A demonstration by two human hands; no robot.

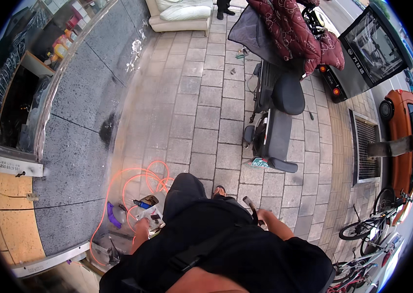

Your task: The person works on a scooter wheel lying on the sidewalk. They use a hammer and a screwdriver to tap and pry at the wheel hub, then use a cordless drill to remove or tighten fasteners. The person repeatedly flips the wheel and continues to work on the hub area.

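Left hand (141,226) hovering at or touching pale packet (148,213), which is lying on pavement (206,141) beside blue-black tool (142,204); cannot tell how far fingers are opening, or if they are holding anything. Right hand (261,215) hanging beside hip, fingers seemingly curling around hammer-like tool (252,207); firmness not showing. Possible trouble: orange hose (106,199) is looping near knee (183,187), so moving leg could snag it and drag packet. Loose right grip could drop tool toward sandalled foot (219,191).

Left hand (142,226) low; right hand (264,216) (partly hidden) seems curled.
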